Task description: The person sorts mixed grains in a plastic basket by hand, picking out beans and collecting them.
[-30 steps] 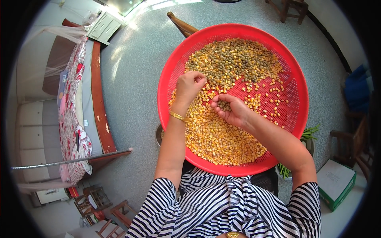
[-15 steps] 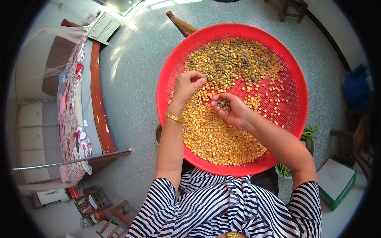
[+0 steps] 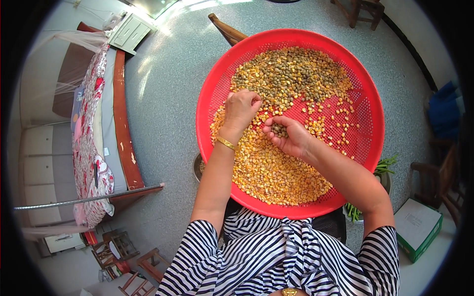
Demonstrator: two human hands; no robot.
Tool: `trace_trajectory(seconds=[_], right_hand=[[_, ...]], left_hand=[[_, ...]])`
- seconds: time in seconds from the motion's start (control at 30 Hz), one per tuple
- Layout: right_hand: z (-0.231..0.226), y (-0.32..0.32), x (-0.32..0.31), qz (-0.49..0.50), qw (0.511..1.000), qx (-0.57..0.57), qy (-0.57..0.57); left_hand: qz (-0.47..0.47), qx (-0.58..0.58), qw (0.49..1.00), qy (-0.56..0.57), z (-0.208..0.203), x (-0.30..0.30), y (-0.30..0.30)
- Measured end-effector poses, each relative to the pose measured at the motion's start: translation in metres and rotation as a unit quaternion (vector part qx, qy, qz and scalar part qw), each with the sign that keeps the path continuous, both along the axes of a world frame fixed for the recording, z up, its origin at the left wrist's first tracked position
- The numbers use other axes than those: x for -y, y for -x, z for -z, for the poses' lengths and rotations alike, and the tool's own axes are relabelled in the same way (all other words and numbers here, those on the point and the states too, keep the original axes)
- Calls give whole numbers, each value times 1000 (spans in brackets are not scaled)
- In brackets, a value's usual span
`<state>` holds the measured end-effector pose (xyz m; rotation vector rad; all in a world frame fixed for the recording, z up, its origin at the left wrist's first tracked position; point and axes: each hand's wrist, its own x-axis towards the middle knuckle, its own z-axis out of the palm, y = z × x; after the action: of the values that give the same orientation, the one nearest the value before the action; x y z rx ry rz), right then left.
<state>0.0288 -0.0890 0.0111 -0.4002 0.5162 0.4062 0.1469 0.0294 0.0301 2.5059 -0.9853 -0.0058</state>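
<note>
A round red perforated tray (image 3: 210, 89) rests across my lap. Yellow corn kernels (image 3: 281, 180) cover its near half. At its far side lies a pile of dark greenish-brown beans mixed with corn (image 3: 296, 74). My right hand (image 3: 294, 138) is cupped, palm up, around a small heap of the brown beans (image 3: 279, 130) over the middle of the tray. To its left, my left hand (image 3: 242, 111) hovers above the kernels by the near edge of the mixed pile. Its fingers are pinched together; whatever is between them is hidden.
Beneath the tray's left edge a metal bowl (image 3: 198, 167) partly shows. Green vegetable stalks (image 3: 353, 212) stick out under its right side. A green and white box (image 3: 419, 229) stands on the floor at right. A bed (image 3: 98, 133) is at left, a wooden stool (image 3: 358, 12) far right.
My left hand has shifted slightly right toward my right hand, its fingers curling more. My right hand stays in place with the beans.
</note>
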Motion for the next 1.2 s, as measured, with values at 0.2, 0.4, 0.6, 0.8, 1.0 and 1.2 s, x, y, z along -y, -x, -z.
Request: trace_trajectory(seconds=[0.2, 0.4, 0.6, 0.8, 1.0, 1.2], right_hand=[[-1, 0, 1, 3, 1000, -2, 2], [-4, 1, 2, 24, 1000, -8, -14], [-5, 1, 1, 21, 1000, -13, -15], [-2, 0, -1, 5, 1000, -9, -3], [-1, 1, 0, -2, 1000, -1, 2], [-2, 0, -2, -8, 1000, 1, 11]], left_hand=[[-53, -125, 986, 94, -13, -3, -4], [18, -422, 877, 227, -35, -13, -3], [19, -212, 971, 104, -25, -4, 0], [42, -33, 998, 30, -6, 2, 5], [61, 27, 998, -23, -7, 6, 9], [87, 89, 992, 3, -2, 6, 10]])
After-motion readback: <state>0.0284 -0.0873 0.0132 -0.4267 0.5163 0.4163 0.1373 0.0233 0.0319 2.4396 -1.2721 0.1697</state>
